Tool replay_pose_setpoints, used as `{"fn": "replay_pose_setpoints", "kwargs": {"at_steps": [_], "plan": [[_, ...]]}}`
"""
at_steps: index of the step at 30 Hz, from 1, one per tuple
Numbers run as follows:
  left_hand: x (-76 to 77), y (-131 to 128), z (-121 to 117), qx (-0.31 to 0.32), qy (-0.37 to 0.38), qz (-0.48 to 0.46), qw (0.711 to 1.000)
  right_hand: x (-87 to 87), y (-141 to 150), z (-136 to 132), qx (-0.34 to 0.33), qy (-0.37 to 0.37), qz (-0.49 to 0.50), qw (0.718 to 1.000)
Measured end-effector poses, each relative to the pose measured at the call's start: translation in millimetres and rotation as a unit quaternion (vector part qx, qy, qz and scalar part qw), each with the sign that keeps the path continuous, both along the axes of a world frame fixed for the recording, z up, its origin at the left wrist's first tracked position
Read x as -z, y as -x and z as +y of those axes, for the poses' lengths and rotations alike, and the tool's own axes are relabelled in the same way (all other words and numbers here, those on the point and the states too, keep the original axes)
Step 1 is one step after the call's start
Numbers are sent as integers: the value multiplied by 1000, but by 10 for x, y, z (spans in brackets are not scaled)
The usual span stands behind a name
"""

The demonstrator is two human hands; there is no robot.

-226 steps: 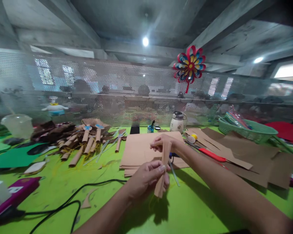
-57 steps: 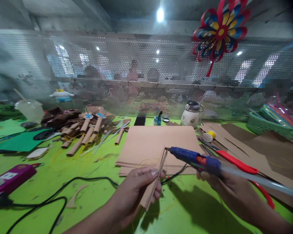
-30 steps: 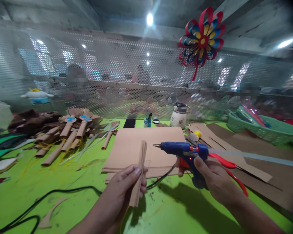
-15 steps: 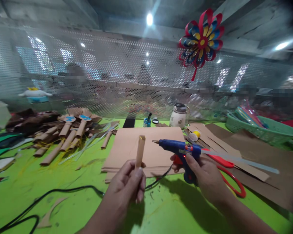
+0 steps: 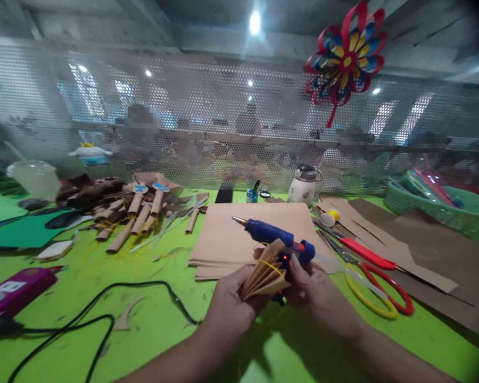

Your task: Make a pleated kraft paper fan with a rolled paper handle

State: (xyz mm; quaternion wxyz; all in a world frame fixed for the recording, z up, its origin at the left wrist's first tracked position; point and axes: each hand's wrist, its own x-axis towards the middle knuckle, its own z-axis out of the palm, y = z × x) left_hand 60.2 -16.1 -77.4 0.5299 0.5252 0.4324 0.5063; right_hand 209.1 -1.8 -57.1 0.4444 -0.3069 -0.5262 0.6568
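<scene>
Tabletop [image 5: 163,314] below, left grip [image 5: 231,306] pinches newly fanned paper [image 5: 265,274], right grip [image 5: 319,295] clasps glue gun [image 5: 269,233].

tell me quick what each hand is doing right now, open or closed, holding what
Left hand: closed, holding the pleated brown paper.
Right hand: closed, holding the blue glue gun.

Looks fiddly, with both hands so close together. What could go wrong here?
First, the blue glue gun in the right hand shows a lit red light; if its tip is hot, it might burn the left hand, which grips the pleated brown paper close by.
Second, the tip points out over the paper stack, so a drip could mark the top sheet.
Third, the looped black cord might snag on something.
</scene>
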Motion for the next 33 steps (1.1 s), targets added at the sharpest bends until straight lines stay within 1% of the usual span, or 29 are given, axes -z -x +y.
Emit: {"fn": "replay_pose_setpoints", "kwargs": {"at_steps": [3,8,11,16,18,21,23,24,26,29,33], "plan": [[14,-8,-6,11,-14,-4,1000,-15,58,-33,8,-24,-12,1000],[5,-1,14,-34,-61,53,996,-31,144,-77,10,-12,57,998],[30,-11,22,-39,-39,39,998,-45,159,-92,27,-33,50,998],[73,-4,39,-30,6,-6,1000,-51,72,-99,40,-74,-29,996],[85,26,61,-25,24,-23,999,-15,-12,-92,81,-100,-55,990],[111,87,106,-50,34,-23,998,60,-171,-59,183,-137,-87,970],[132,126,132,-63,35,-9,997,91,-267,-31,219,-151,-80,961],[143,141,141,-67,36,-4,997,96,-302,-20,217,-154,-68,961],[162,161,152,-68,36,-3,997,89,-341,-10,193,-157,-46,968],[178,166,150,-46,18,-5,999,64,-335,-23,162,-160,-27,973],[188,150,130,-31,16,6,999,53,-312,-41,164,-164,-18,972]]}}
